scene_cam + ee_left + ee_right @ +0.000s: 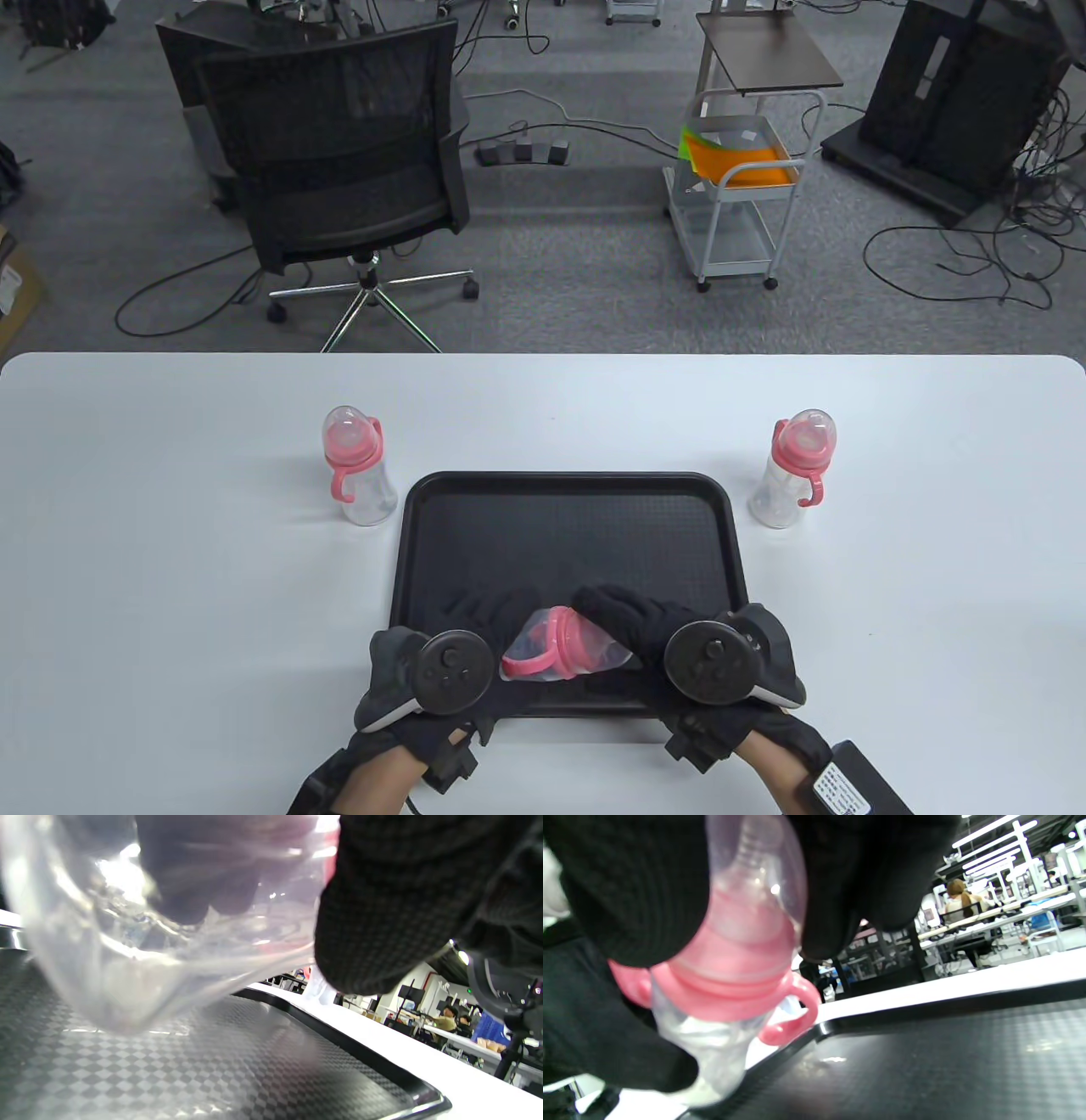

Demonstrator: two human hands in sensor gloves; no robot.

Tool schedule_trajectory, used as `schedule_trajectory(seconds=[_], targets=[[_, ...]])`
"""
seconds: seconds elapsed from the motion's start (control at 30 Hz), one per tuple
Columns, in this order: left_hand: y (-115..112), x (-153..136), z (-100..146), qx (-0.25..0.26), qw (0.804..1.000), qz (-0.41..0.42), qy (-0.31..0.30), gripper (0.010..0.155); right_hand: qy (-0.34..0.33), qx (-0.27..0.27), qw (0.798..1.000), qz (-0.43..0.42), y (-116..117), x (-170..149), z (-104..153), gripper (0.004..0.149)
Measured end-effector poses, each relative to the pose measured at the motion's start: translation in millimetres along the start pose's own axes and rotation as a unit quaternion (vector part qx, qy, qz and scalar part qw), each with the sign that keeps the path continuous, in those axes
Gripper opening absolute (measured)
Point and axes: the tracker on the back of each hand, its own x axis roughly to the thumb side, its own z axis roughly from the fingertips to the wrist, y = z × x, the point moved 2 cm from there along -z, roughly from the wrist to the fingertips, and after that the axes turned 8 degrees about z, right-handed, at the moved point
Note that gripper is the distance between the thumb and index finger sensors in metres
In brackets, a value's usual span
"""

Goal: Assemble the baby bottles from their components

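Bottle [564,654] number three lies on its side between both hands, low over the near edge of the black tray [568,518]; the left hand [475,628] is curled round its clear body and the right hand [636,632] clamps the cap end beside the pink collar. I think the risk is a crooked thread, if the hands turn while the parts are not in line. Smooth plastic could also slip from the gloves and drop on the tray.
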Motion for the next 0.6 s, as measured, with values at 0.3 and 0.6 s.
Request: schedule_trajectory(seconds=[0.3,0.6], targets=[[11,11,4,0.036,0.998,0.000,-0.047,0.102,-0.010,0.016,0.999,-0.036,-5,-11,-2,0.082],[9,7,3,0.029,0.998,0.020,-0.060,0.103,-0.045,-0.009,0.999,-0.026,1,0,0,0.082]])
